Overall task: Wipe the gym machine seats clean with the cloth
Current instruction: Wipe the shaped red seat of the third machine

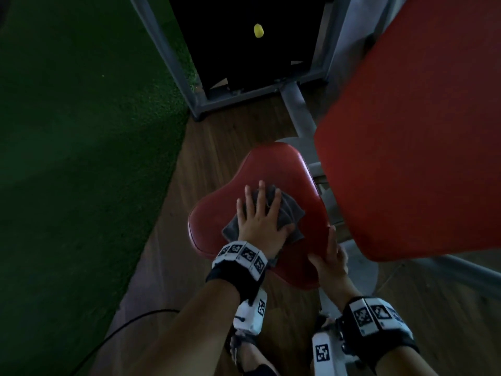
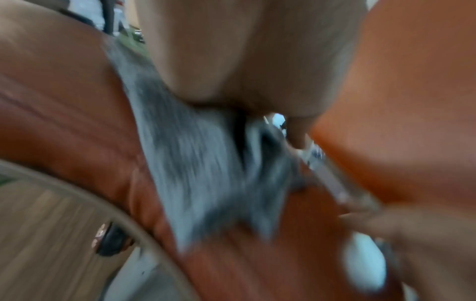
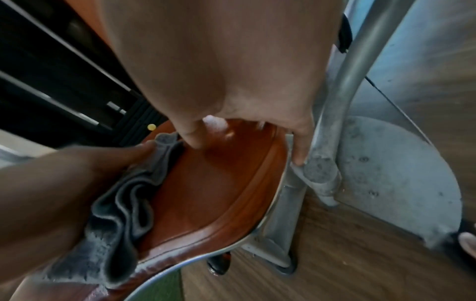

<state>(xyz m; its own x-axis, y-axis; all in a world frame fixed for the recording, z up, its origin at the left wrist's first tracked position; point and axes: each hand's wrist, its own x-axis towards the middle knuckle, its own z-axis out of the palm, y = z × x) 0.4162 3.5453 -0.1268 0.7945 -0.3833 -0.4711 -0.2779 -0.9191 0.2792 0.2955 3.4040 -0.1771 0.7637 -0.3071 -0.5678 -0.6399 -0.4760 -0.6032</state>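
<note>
A soft, limp grey cloth (image 1: 282,213) is pressed flat under the left hand (image 1: 257,221), fingers (image 1: 261,195) spread; the red seat (image 1: 273,169) is steadied at its edge by the right hand (image 1: 332,256), loosely curled round it.

The seat (image 1: 273,169) is red vinyl, smooth and glossy, with a sheen at its rim. The cloth (image 3: 123,205) on it is grey terry, matt and nappy. The frame tube (image 3: 332,114) is dull grey metal, scuffed and dusty. The floor (image 1: 217,147) looks like wood plank; on the left, rough green turf (image 1: 81,131).
</note>
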